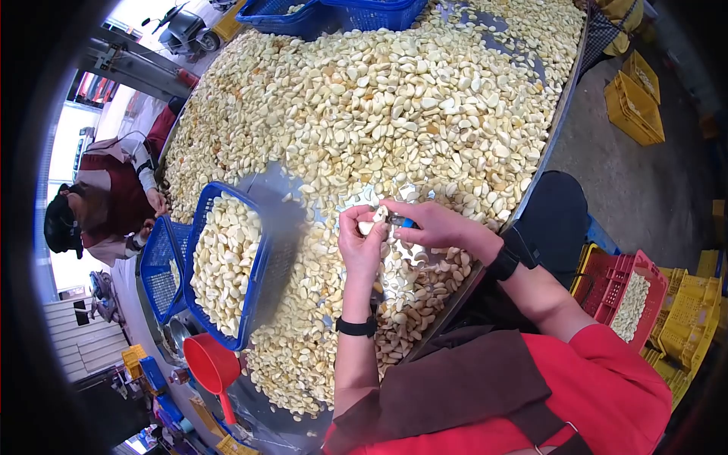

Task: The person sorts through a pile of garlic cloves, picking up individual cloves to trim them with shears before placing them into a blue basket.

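A heap of pale peeled cloves, by their look garlic (409, 114), covers the metal table in front of me. My left hand (361, 241) is closed in a pinch on a whitish garlic clove (366, 227), just above the near part of the heap. Right beside it, my right hand (436, 225) grips a small knife with a blue handle (408, 223). The short dark blade points at the left fingers and is partly hidden by them. To the left stands a blue basket (254, 280) filled with cloves.
A second blue basket (157, 284) and a red scoop (210, 362) lie further left. Across the table a co-worker (114, 189) handles cloves. More blue baskets (371, 15) stand at the far side. Yellow crates (635, 110) and a red crate (607, 284) are on the floor at right.
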`<state>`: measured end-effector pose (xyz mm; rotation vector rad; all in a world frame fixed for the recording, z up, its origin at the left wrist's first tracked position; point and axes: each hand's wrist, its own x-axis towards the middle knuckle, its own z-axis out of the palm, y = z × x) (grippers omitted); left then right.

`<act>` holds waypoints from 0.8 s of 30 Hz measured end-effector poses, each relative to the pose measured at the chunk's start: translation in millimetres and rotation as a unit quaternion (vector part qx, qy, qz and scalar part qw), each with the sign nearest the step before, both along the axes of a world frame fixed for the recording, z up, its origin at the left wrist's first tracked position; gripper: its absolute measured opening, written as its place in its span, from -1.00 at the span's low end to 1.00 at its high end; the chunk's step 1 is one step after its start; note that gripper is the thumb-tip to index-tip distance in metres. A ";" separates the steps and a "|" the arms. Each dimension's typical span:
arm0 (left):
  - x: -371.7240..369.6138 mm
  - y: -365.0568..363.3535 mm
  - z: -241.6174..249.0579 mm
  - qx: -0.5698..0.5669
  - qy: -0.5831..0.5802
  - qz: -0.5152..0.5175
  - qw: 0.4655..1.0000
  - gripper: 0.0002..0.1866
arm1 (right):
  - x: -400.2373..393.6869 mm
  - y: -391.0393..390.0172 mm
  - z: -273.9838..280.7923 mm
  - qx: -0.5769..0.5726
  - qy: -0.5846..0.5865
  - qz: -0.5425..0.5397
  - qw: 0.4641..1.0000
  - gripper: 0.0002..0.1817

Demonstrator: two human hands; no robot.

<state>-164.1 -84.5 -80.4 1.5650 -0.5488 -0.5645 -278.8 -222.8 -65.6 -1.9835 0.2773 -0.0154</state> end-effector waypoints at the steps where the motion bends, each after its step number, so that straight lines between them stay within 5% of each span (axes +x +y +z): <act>1: 0.9 -0.2 -0.6 0.000 0.001 -0.001 1.000 -0.63 | -0.8 0.4 -1.6 -0.001 -0.033 0.000 0.999 -0.29; 6: 5.1 4.3 9.9 0.067 -0.103 -0.050 0.991 -0.62 | -0.8 4.3 6.6 -0.058 0.011 -0.008 0.998 -0.39; 14: 1.0 3.9 8.1 0.045 -0.055 -0.047 0.996 -0.61 | 4.0 8.5 -17.2 -0.058 -0.027 -0.049 0.997 -0.46; 17: 5.3 5.8 -8.3 0.006 -0.044 -0.039 0.998 -0.60 | 7.7 -3.2 -16.0 0.398 0.017 -0.149 0.905 -0.48; 18: 6.6 3.8 -5.9 0.004 -0.069 -0.034 0.997 -0.59 | 6.8 -10.0 -13.4 0.397 0.016 -0.149 0.905 -0.48; 22: 11.6 2.1 6.5 -0.016 0.130 -0.033 0.991 -0.60 | 1.8 -33.9 -17.8 0.286 0.041 -0.279 0.916 -0.44; 24: 22.9 -1.9 4.2 -0.066 0.336 -0.035 0.939 -0.59 | -0.1 -40.0 -29.6 -0.047 -0.076 -0.317 0.944 -0.41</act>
